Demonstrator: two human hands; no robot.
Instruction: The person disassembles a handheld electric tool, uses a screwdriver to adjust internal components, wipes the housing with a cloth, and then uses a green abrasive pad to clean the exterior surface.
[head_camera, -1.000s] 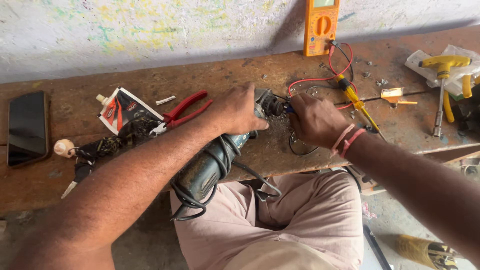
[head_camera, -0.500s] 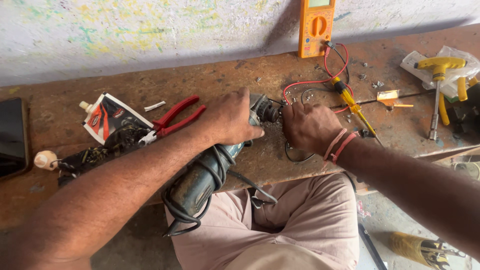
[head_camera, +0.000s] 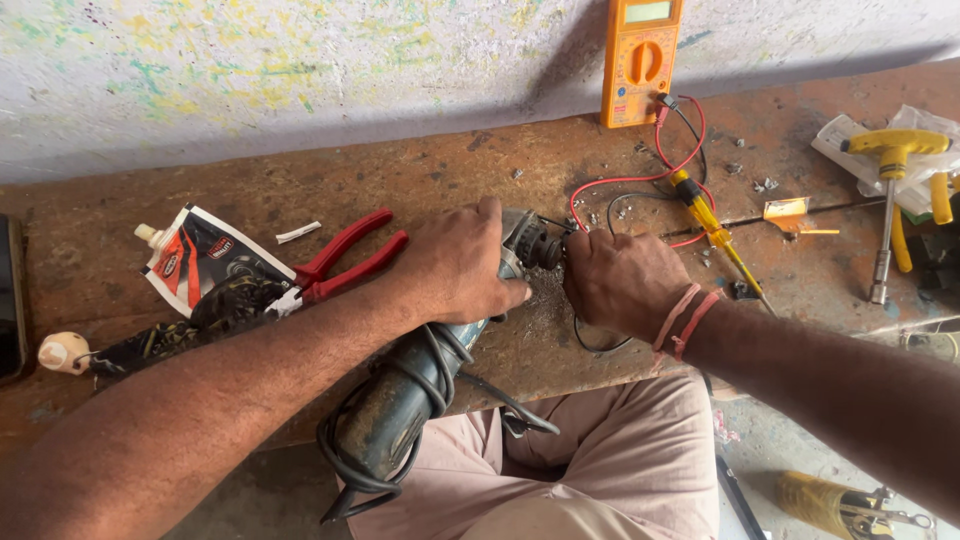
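A dark green angle grinder (head_camera: 400, 400) lies on the worn wooden bench (head_camera: 400, 180) with its black cord wound round the body and its tail over my lap. My left hand (head_camera: 455, 265) grips the grinder near its metal head (head_camera: 530, 245). My right hand (head_camera: 620, 280), with red bands on the wrist, is closed at the front of that head; what its fingers pinch is hidden.
An orange multimeter (head_camera: 640, 60) leans on the wall, its red and black leads looping down to a yellow screwdriver (head_camera: 710, 225). Red-handled pliers (head_camera: 345, 260), a squeeze pouch (head_camera: 195, 255) and a yellow T-handle wrench (head_camera: 890, 190) lie on the bench. A phone (head_camera: 8, 300) sits far left.
The view has shifted a little to the right, so the phone slid nearly out of frame. Both hands stay on the grinder head, barely moved.
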